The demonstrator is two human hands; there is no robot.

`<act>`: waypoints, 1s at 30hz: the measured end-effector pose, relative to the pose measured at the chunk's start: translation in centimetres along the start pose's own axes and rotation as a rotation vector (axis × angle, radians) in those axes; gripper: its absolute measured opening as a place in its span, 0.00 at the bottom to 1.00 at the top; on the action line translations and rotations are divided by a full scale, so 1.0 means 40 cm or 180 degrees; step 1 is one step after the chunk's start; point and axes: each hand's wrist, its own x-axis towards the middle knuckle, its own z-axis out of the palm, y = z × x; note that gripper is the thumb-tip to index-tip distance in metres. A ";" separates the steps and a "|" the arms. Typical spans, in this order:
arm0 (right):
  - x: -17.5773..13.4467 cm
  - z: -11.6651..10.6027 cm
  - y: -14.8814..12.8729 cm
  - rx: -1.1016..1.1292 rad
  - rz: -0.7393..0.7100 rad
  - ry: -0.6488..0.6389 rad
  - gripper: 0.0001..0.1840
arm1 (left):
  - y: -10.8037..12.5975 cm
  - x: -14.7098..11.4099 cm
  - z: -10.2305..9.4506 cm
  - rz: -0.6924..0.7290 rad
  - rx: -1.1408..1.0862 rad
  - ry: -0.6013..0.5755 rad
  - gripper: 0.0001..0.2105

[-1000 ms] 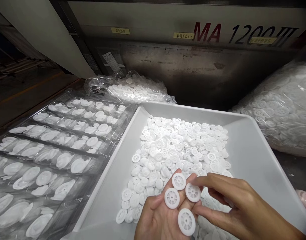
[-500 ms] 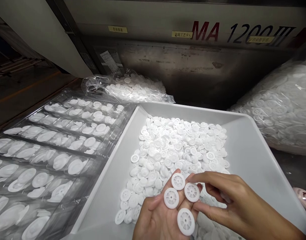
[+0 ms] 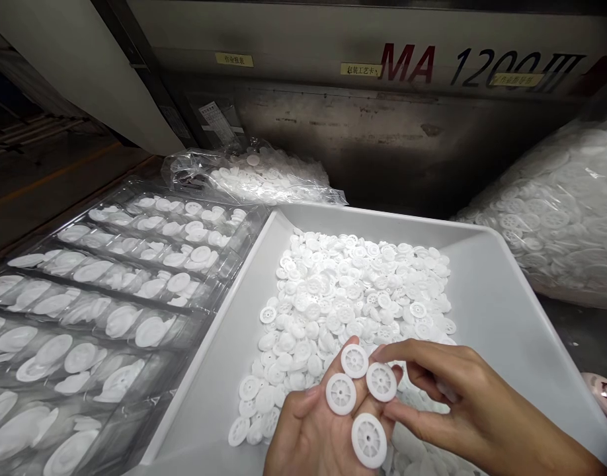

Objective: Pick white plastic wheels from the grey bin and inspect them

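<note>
My left hand point(image 3: 311, 430) lies palm up with its fingers partly curled, holding several small white plastic wheels with spoked faces upward. One wheel point(image 3: 354, 361) rests near the fingertips, another wheel point(image 3: 340, 394) by the thumb, and a larger-looking wheel point(image 3: 369, 440) lower down at the palm's edge. My right hand point(image 3: 447, 396) comes in from the right; its thumb and forefinger close on the rim of a wheel point(image 3: 381, 381) over the left fingers. Something whitish shows among its curled fingers, too hidden to name. Beneath both hands is a heap of similar wheels point(image 3: 333, 297) in a grey bin point(image 3: 502, 317).
Left of the bin, a clear compartment tray point(image 3: 194, 330) carries rows of white discs. A clear bag point(image 3: 274, 175) of white pieces lies behind. Another full bag point(image 3: 566, 218) bulges at the right. A machine panel point(image 3: 308, 125) with yellow labels stands at the back.
Almost nothing differs. Both hands and the wheels in them sit a hair lower and to the right, with the same grip.
</note>
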 end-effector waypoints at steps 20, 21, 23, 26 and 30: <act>-0.002 0.006 0.002 -0.0114 0.0027 -0.0100 0.12 | 0.012 -0.010 -0.050 -0.0007 0.0629 0.0168 0.23; -0.001 0.006 0.001 -0.0114 0.0009 -0.0091 0.11 | 0.011 -0.010 -0.049 0.0000 0.0615 0.0183 0.23; -0.001 0.005 -0.002 -0.0092 -0.0016 -0.0101 0.10 | 0.009 -0.010 -0.045 -0.0002 0.0559 0.0225 0.22; -0.004 0.003 -0.006 -0.0098 -0.0029 -0.0067 0.11 | 0.003 -0.007 -0.034 -0.0009 0.0346 0.0229 0.24; -0.010 0.003 -0.008 -0.0195 -0.0036 -0.0034 0.10 | -0.003 -0.003 -0.024 0.0085 0.0123 0.0113 0.27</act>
